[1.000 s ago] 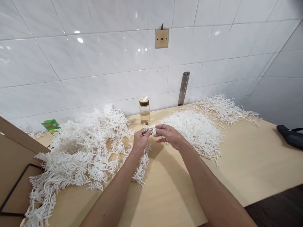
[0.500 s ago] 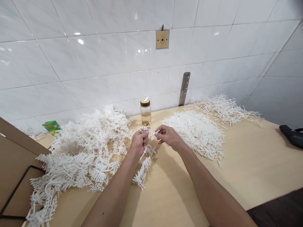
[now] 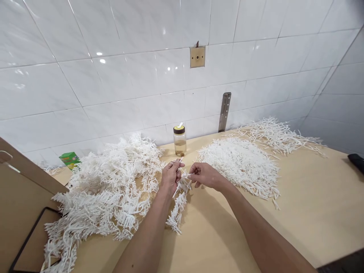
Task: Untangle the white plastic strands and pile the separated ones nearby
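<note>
My left hand (image 3: 171,175) is closed on a fringed white strand (image 3: 177,210), which hangs below it and trails over the table. Just to its right, my right hand (image 3: 203,175) pinches a thin white piece at the strand's upper part. A large tangled heap of fringed white strands (image 3: 105,185) lies left of my hands. On the right is a dense pile of short white pieces (image 3: 241,165). Behind my hands stands a clear jar (image 3: 180,142) with a dark and yellow lid and yellowish liquid inside.
Longer white strands (image 3: 280,136) lie at the back right of the wooden table (image 3: 309,197). A green packet (image 3: 69,159) and a cardboard box (image 3: 25,201) are at the left. A metal bracket (image 3: 224,112) stands against the tiled wall, and a black object (image 3: 356,163) is far right.
The view has shifted, so most things appear lower and slightly to the right. My right hand has moved a little lower relative to my left, still close beside it at the strand.
</note>
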`<act>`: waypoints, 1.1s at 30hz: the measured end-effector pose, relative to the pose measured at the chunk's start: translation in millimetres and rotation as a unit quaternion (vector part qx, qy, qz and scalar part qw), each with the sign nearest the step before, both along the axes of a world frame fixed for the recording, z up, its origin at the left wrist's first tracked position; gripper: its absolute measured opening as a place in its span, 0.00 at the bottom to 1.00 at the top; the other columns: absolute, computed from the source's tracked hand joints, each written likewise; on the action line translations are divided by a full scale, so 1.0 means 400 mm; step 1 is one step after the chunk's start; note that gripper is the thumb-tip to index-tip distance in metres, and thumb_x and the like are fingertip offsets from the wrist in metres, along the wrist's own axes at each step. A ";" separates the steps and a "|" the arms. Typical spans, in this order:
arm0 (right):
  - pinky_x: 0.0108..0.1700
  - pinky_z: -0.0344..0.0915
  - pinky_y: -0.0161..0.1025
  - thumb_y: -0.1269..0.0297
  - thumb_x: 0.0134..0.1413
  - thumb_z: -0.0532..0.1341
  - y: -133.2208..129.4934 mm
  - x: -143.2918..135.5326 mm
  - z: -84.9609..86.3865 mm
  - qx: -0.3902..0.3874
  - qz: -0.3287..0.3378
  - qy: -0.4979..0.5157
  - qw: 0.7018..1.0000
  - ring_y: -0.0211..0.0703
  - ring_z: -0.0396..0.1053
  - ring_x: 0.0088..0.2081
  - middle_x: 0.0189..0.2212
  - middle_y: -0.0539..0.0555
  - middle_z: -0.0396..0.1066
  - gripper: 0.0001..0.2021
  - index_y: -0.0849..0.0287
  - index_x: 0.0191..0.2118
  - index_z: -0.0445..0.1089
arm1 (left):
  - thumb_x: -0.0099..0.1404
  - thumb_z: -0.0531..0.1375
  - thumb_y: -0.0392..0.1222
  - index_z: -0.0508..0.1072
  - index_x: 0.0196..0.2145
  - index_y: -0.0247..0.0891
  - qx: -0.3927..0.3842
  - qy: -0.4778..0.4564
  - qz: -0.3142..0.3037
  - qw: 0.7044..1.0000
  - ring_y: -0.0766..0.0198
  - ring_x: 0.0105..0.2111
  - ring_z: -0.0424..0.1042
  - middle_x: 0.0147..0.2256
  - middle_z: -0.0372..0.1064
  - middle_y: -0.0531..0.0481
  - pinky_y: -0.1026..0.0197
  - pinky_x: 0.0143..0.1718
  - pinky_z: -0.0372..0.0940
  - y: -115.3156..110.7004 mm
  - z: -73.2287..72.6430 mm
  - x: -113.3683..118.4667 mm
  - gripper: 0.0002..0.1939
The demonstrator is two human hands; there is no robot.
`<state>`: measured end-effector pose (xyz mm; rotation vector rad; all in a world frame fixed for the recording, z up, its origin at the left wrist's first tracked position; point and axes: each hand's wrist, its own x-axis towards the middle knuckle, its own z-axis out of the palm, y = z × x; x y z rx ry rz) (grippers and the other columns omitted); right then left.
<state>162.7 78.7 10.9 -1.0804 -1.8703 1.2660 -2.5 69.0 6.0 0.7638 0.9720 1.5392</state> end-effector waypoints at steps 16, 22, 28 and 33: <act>0.18 0.63 0.31 0.52 0.52 0.64 0.003 0.024 0.029 0.051 -0.065 0.046 0.996 0.34 0.65 0.21 0.27 0.52 0.72 0.14 0.60 0.32 0.73 | 0.48 0.72 0.53 0.72 0.26 0.33 0.012 0.084 -0.129 0.988 0.79 0.13 0.48 0.23 0.65 0.54 0.66 0.16 0.38 -0.022 0.000 0.028 0.21; 0.19 0.64 0.31 0.56 0.53 0.64 0.003 0.018 0.027 0.048 -0.116 0.048 0.991 0.33 0.65 0.18 0.25 0.50 0.70 0.11 0.60 0.31 0.70 | 0.47 0.72 0.52 0.72 0.26 0.33 -0.002 0.076 -0.102 0.992 0.80 0.13 0.49 0.27 0.70 0.52 0.66 0.15 0.37 -0.015 -0.005 0.025 0.20; 0.19 0.63 0.31 0.54 0.54 0.63 0.013 0.020 0.014 0.037 -0.088 0.053 0.994 0.31 0.65 0.17 0.25 0.50 0.71 0.13 0.60 0.32 0.72 | 0.51 0.70 0.56 0.73 0.26 0.32 -0.005 0.080 -0.120 0.990 0.79 0.13 0.49 0.24 0.68 0.52 0.66 0.15 0.36 -0.018 -0.006 0.020 0.22; 0.20 0.63 0.30 0.51 0.53 0.64 0.021 0.024 0.002 0.051 -0.101 0.066 0.991 0.33 0.66 0.18 0.22 0.48 0.68 0.15 0.60 0.33 0.72 | 0.51 0.70 0.55 0.74 0.27 0.32 -0.014 0.052 -0.126 0.991 0.80 0.13 0.49 0.27 0.70 0.51 0.66 0.15 0.36 -0.020 -0.003 0.019 0.21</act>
